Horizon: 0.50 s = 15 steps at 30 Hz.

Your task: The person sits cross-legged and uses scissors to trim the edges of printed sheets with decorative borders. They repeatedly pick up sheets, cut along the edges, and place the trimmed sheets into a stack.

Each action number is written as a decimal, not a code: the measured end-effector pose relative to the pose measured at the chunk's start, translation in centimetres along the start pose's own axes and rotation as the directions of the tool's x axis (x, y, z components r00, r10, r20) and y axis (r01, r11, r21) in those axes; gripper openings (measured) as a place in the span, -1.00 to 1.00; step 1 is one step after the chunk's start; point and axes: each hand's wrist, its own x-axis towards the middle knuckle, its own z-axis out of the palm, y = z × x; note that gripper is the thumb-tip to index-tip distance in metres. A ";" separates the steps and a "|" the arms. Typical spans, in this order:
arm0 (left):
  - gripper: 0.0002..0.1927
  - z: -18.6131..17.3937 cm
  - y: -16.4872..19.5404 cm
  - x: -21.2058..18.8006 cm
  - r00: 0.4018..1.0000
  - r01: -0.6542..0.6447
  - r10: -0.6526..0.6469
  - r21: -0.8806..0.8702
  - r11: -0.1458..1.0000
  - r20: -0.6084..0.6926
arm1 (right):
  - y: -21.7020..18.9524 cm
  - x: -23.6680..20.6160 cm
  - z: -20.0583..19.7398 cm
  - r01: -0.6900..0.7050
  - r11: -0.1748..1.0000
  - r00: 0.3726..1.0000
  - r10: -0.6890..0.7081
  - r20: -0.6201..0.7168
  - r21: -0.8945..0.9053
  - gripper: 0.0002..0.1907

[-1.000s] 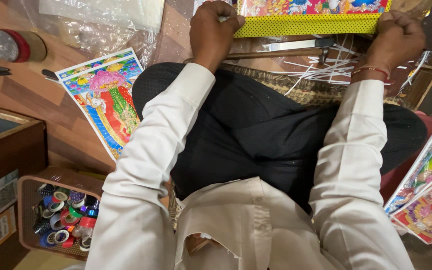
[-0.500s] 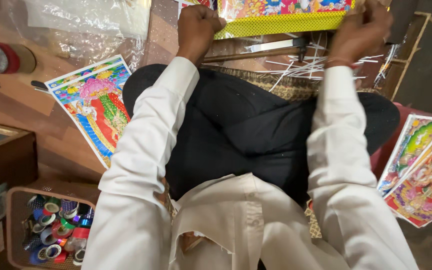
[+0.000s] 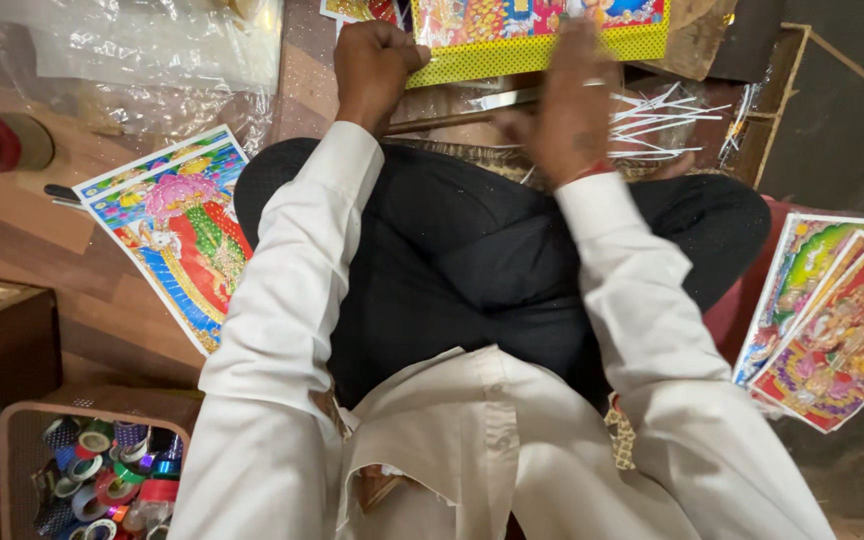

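Left hand (image 3: 377, 62): top centre of frame, fingers curled into a fist, knuckles touching lower-left edge of the picture (image 3: 542, 35); can't tell if it pinches the edge.
Right hand (image 3: 562, 105): top, right of centre, blurred; fingers look straight and together, lying over picture's lower edge; grip can't tell.
Picture: top centre, partly cut by frame edge, between both hands; bright print w/ yellow dotted border, red & blue figures.
Strips (image 3: 652, 120): thin white, scattered just right of right hand.
Prints (image 3: 177, 235): colourful stack, left.
Tape rolls (image 3: 102, 480): in box, lower left.
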 end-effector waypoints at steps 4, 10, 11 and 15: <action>-0.86 -0.2 0.9 -0.5 0.999 -0.042 0.042 -0.004 0.999 -0.001 | 4.9 0.3 -1.7 -0.158 0.985 0.987 0.158 0.003 0.074 0.34; -0.87 -0.4 2.3 -1.2 1.000 -0.024 0.024 -0.043 0.999 0.001 | 6.7 1.3 -2.7 -0.260 0.825 0.919 0.371 -0.134 0.502 -0.27; -0.87 -0.4 2.4 -1.4 1.000 -0.018 0.018 -0.049 0.999 -0.005 | 7.3 1.5 -3.0 -0.223 0.802 0.918 0.364 -0.158 0.554 -0.37; -0.92 -0.4 2.6 -1.7 0.995 0.084 -0.070 -0.222 0.971 0.072 | 9.3 2.1 -4.3 -0.096 0.437 0.896 0.428 -0.113 0.895 -0.71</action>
